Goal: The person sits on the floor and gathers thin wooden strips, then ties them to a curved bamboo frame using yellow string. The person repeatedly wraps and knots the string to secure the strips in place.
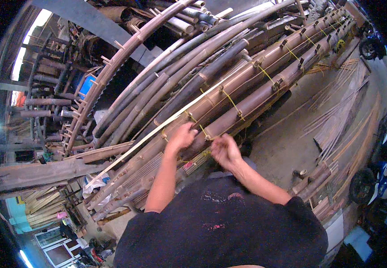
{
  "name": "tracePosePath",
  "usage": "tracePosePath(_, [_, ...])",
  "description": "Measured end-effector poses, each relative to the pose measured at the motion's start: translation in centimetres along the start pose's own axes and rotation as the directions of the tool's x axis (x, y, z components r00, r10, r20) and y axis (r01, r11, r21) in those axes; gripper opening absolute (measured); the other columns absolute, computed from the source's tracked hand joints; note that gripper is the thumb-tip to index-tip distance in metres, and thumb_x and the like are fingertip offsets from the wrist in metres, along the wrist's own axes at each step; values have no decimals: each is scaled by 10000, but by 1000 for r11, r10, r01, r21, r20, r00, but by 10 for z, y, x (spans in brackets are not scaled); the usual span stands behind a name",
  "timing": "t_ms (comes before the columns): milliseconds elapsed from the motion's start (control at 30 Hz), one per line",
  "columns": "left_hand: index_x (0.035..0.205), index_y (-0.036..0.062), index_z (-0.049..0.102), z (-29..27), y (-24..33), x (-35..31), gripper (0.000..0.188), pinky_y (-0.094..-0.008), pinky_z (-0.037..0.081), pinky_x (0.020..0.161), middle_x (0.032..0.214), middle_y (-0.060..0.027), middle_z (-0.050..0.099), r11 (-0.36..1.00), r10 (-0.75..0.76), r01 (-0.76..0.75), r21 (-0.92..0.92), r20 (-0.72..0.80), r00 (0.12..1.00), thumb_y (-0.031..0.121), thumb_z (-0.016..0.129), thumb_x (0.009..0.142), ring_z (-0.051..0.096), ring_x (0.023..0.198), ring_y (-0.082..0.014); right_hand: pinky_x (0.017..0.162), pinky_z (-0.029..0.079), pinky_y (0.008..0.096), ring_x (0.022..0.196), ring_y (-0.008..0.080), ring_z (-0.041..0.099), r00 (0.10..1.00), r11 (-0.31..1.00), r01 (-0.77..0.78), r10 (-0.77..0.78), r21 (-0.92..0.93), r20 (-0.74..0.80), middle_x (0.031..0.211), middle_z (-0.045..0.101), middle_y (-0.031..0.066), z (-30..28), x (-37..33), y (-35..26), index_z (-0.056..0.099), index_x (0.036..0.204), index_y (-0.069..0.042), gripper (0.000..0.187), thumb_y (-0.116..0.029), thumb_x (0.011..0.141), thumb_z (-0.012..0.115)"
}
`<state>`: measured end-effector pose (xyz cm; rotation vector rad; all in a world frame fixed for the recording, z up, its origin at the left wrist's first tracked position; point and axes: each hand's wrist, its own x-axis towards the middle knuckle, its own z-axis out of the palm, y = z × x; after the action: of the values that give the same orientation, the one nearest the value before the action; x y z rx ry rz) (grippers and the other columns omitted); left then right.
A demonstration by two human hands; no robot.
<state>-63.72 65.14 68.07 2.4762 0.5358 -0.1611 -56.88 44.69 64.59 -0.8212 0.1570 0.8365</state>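
Two long brown bamboo poles run side by side from lower left to upper right: a rear pole and a front pole. Short loops of yellow cord tie across them at intervals. My left hand is closed over the rear pole, beside one cord loop. Just in front of the front pole, my right hand has its fingers curled in, near that loop's lower end. Whatever lies between the fingers of either hand is hidden. A pale thin strip lies along the rear pole's far side.
Curved bamboo poles are stacked behind. A pegged curved pole rises at the left. Thin bamboo strips and short bamboo pieces lie on the floor at right, near a motorbike wheel. A wooden beam crosses at left.
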Motion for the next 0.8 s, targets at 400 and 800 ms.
tracePosePath(400, [1226,42,535,17,11,7,399,-462,415,961,1211,-249,563,983,-142,124,-136,-130,981,284,503,911,547,1121,-394,867,470,459,922,346,624,739,-558,485,-151,-674,657,972,650,209,128,111,-20,692,1037,-74,567,-559,947,412])
tracePosePath(800, [943,-5,664,4,34,2,252,-378,501,700,815,-109,700,940,-57,-91,-329,-414,909,205,525,964,669,772,-214,831,482,439,648,345,598,569,124,805,121,-581,814,608,586,157,-10,-7,15,579,591,-39,402,-258,927,550])
